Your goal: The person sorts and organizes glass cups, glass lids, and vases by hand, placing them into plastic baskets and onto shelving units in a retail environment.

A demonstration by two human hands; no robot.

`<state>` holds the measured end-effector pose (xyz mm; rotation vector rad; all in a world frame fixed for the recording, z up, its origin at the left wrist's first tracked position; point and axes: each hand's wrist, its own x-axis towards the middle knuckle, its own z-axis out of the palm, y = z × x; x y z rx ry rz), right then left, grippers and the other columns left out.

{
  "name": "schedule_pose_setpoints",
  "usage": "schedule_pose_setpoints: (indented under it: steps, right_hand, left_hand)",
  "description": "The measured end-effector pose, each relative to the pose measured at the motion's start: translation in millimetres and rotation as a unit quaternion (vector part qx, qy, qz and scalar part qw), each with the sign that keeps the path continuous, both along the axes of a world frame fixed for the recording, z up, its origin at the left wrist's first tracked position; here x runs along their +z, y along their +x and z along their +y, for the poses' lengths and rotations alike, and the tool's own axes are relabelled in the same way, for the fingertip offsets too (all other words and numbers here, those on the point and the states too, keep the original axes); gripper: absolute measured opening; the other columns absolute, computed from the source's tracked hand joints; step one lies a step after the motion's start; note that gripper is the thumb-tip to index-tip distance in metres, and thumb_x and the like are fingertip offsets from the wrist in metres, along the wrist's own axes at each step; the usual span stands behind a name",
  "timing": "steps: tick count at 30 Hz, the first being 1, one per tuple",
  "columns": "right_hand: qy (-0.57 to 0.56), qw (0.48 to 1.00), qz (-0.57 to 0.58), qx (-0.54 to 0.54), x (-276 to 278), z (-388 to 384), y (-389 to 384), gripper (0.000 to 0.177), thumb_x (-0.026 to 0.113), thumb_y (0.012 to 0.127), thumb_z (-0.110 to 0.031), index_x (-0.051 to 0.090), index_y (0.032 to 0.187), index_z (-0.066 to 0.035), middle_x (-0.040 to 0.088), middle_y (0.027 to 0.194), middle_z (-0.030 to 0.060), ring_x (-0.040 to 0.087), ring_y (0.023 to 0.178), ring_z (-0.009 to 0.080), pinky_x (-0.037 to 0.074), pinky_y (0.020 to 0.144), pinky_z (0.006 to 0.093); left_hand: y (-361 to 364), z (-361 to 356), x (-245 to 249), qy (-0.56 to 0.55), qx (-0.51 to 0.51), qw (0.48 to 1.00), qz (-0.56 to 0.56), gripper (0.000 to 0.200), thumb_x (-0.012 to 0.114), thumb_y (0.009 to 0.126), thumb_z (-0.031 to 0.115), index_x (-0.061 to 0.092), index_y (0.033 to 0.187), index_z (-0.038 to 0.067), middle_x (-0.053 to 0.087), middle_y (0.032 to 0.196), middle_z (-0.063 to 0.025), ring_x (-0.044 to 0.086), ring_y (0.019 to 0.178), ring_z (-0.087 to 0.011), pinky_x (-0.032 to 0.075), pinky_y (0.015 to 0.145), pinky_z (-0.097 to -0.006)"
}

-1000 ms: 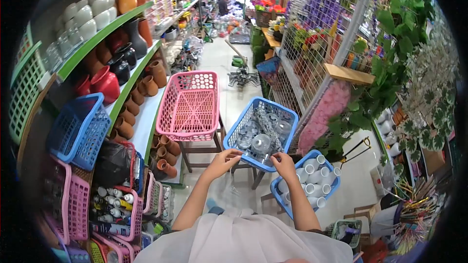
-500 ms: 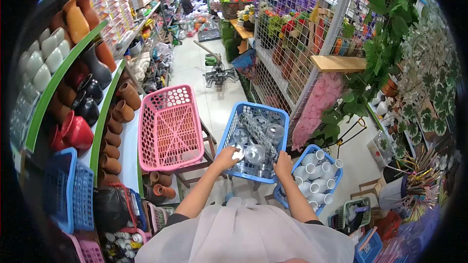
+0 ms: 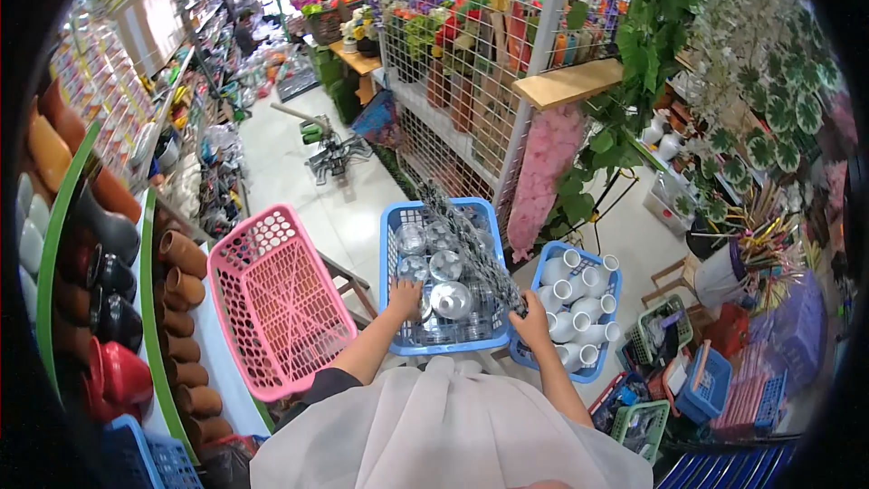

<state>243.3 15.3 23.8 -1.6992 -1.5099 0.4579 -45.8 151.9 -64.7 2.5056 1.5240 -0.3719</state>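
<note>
A blue plastic basket (image 3: pixel 389 217) full of clear glassware (image 3: pixel 450 300) stands in front of me. My left hand (image 3: pixel 405 300) is at the basket's left side, fingers apart, over the glass pieces; whether it touches one is hard to tell. At the basket's near right corner, my right hand (image 3: pixel 532 319) is closed around the lower end of a long speckled grey duster (image 3: pixel 462 234). The duster slants up and to the left across the basket, over the glass pieces.
An unfilled pink basket (image 3: pixel 282 308) sits to the left on a stand. To the right, another blue basket (image 3: pixel 541 263) holds several white vases (image 3: pixel 579 308). Clay pots (image 3: pixel 186 335) line the left shelves. A metal-framed object (image 3: pixel 330 156) stands in the aisle beside a wire-mesh rack (image 3: pixel 453 109).
The duster, earlier lying among the glassware, is now raised in my right hand. My left hand has moved off a glass piece toward the basket's left side. The view has turned right.
</note>
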Motion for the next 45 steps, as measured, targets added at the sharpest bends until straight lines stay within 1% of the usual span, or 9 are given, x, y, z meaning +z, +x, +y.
schedule_pose_setpoints:
  steps: [10,14,17,20,26,29,40,43,45]
  right_hand:
    - [-0.113,0.980,0.162,-0.015,15,-31,-4,0.029,0.071,0.084,-0.019,0.060,0.104,-0.002,0.063,0.076,0.0025,0.056,0.065,0.0129,0.047,0.062,0.0321]
    - [-0.127,0.980,0.153,0.010,35,-34,-5,0.034,0.068,0.087,-0.024,0.060,0.111,-0.002,0.065,0.084,0.0094,0.059,0.074,0.0168,0.047,0.068,0.0320]
    - [-0.154,0.981,0.115,0.012,49,-34,-5,0.040,0.064,0.089,-0.028,0.059,0.119,-0.002,0.068,0.097,0.0163,0.066,0.087,0.0240,0.049,0.079,0.0346]
    - [-0.138,0.987,0.076,0.023,51,-39,-5,0.040,0.064,0.089,-0.032,0.061,0.117,-0.005,0.069,0.094,0.0189,0.067,0.086,0.0312,0.050,0.077,0.0370]
    - [-0.151,0.988,-0.031,0.029,71,-38,9,0.036,0.067,0.084,-0.038,0.069,0.105,-0.008,0.067,0.081,0.0220,0.065,0.076,0.0376,0.050,0.068,0.0407]
    - [-0.144,0.988,-0.051,0.001,69,-38,2,0.038,0.069,0.081,-0.039,0.069,0.106,-0.009,0.067,0.077,0.0193,0.065,0.070,0.0349,0.050,0.066,0.0405]
    - [-0.078,0.996,0.015,0.050,73,-36,-1,0.036,0.069,0.080,-0.037,0.070,0.101,-0.008,0.067,0.079,0.0191,0.065,0.072,0.0348,0.050,0.065,0.0406]
    - [-0.107,0.992,-0.020,0.061,61,-40,21,0.034,0.070,0.080,-0.036,0.071,0.100,-0.008,0.067,0.078,0.0195,0.065,0.071,0.0352,0.049,0.064,0.0404]
    - [-0.137,0.990,-0.031,0.011,72,-39,21,0.033,0.070,0.079,-0.037,0.071,0.097,-0.009,0.067,0.079,0.0186,0.065,0.070,0.0353,0.050,0.064,0.0406]
  left_hand:
    - [-13,14,63,-0.101,0.103,0.950,-0.278,0.091,0.087,0.051,0.044,0.050,0.123,0.003,0.058,0.121,-0.0164,0.058,0.110,-0.0332,0.046,0.096,-0.0452]
    - [-18,17,106,-0.215,0.154,0.819,-0.509,0.086,0.079,0.069,0.047,0.044,0.133,0.003,0.056,0.126,-0.0073,0.057,0.112,-0.0254,0.046,0.095,-0.0427]
    - [-22,26,112,-0.401,0.189,0.537,-0.718,0.073,0.048,0.092,0.055,0.031,0.145,0.008,0.042,0.142,-0.0101,0.045,0.128,-0.0273,0.038,0.104,-0.0479]
    - [-22,19,135,-0.354,0.203,0.470,-0.782,0.079,0.043,0.092,0.062,0.026,0.148,0.008,0.041,0.144,-0.0105,0.044,0.130,-0.0288,0.038,0.106,-0.0472]
    - [-29,19,149,-0.326,0.177,0.427,-0.825,0.063,0.050,0.093,0.052,0.041,0.139,0.009,0.051,0.135,-0.0090,0.055,0.119,-0.0232,0.046,0.098,-0.0442]
    - [-29,21,149,-0.331,0.185,0.489,-0.785,0.050,0.058,0.091,0.039,0.052,0.125,0.002,0.061,0.116,-0.0076,0.061,0.105,-0.0198,0.049,0.094,-0.0379]
    - [-26,12,156,-0.346,0.208,0.504,-0.764,0.066,0.055,0.090,0.049,0.043,0.137,0.004,0.054,0.132,-0.0108,0.057,0.116,-0.0240,0.045,0.099,-0.0412]
    - [-29,19,152,-0.332,0.160,0.403,-0.838,0.067,0.056,0.090,0.046,0.040,0.138,0.003,0.054,0.132,-0.0108,0.057,0.116,-0.0252,0.045,0.099,-0.0422]
    - [-34,22,150,-0.337,0.152,0.467,-0.803,0.073,0.056,0.087,0.052,0.037,0.142,0.008,0.051,0.135,-0.0093,0.053,0.120,-0.0246,0.044,0.100,-0.0442]
